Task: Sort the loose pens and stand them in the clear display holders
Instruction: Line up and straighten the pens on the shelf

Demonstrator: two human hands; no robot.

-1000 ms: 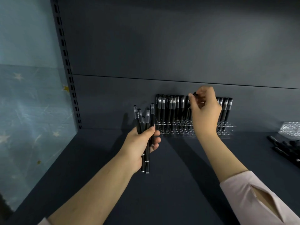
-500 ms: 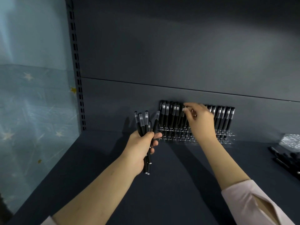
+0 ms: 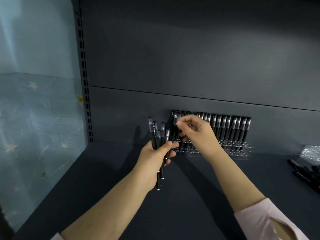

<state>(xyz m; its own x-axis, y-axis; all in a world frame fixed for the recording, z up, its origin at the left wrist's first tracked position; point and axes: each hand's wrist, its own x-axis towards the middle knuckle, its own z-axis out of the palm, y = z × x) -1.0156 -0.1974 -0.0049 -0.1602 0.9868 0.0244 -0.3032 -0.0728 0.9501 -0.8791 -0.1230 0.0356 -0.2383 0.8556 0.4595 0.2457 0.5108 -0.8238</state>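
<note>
The left hand (image 3: 154, 161) is closed round a bunch of black pens with see-through caps (image 3: 156, 135). It holds them upright, caps on top, just in front of the left end of the holder. The right hand (image 3: 199, 134) is close beside it. Its thumb and first finger pinch the cap of one more black pen (image 3: 176, 117), and its other fingers are curled. I cannot tell where the bottom of that pen sits. Behind the hands, a long row of black pens (image 3: 230, 129) stands in a clear plastic holder (image 3: 242, 150) at the back of the dark grey shelf (image 3: 190, 205). Some loose black pens (image 3: 304, 172) lie far to the right, near a shiny crinkly wrap (image 3: 311, 150). A blue cloth with stars (image 3: 34, 118) hangs on the left. A pale pink sleeve (image 3: 259, 220) covers the right arm.
</note>
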